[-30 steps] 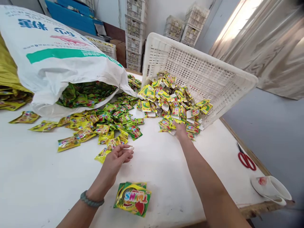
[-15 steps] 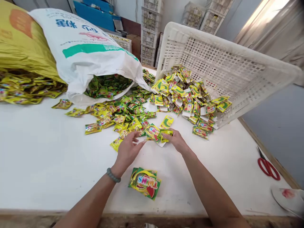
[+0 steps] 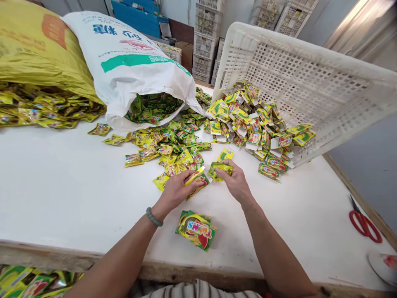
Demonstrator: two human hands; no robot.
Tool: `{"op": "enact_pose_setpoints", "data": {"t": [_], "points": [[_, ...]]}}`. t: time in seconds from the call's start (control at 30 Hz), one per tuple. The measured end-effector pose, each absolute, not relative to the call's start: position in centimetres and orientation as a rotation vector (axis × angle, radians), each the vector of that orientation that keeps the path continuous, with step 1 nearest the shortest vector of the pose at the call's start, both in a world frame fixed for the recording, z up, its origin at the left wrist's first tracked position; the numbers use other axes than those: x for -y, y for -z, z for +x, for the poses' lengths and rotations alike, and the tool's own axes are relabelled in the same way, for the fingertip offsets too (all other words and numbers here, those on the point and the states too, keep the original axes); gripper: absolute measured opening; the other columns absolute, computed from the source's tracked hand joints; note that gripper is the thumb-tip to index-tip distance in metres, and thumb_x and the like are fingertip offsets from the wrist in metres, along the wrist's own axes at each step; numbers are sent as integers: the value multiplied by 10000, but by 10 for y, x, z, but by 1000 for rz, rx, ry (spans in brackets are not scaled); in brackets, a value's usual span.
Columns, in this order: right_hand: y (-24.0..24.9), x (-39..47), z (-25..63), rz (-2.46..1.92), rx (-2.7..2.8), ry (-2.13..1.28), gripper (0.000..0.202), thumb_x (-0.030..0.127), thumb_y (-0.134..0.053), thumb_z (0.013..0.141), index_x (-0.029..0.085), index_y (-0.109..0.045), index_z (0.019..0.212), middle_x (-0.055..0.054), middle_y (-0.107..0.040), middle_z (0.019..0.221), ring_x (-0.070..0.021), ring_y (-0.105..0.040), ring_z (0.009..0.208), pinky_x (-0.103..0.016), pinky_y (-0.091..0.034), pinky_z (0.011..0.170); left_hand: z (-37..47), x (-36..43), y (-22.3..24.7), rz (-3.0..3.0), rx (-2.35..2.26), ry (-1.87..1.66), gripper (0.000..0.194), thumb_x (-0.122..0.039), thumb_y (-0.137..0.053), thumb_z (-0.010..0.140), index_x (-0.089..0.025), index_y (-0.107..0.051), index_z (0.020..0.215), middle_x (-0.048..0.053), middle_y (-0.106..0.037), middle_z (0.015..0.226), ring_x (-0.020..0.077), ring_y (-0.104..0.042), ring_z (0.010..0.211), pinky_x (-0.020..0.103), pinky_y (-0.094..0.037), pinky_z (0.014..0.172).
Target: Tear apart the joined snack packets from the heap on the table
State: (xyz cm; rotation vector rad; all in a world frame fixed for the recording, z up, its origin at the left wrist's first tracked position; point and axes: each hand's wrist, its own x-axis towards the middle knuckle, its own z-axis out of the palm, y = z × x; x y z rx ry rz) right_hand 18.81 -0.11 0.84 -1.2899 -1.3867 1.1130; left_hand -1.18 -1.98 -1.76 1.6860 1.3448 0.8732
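A small printed candy box in yellow and green is gripped by my left hand, its end facing right. My right hand pinches candy sachets, green with yellow, just right of that box. Behind the right fingers lies another flat yellow-green box. Below both hands, a few boxes marked TWINS overlap on the white table. Loose yellow and green sachets spread out beyond my left hand.
A white sack spills green sachets; a yellow bag at far left spills yellow ones. The tipped white crate has many small boxes at its mouth. Red-handled scissors lie at right. Packs sit below the table edge.
My left hand has closed on the candy box that lay on the table and lifted it. The right hand still holds the sachets. The camera view has shifted somewhat.
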Motion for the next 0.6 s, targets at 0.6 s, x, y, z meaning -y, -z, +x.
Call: {"op": "enact_pose_setpoints", "data": {"t": [0.6], "points": [[-11,1,202,-1446,1598,-1073,250,396,-737,675,195,-691,816,19,-615,692,-144,-501,646,-252,-379,590,-6,21,13,1375,-1134,-849,367,-443,-728,718,-239,-751,1022,0,-731,820,195,-632,724,274,-493,675]]}}
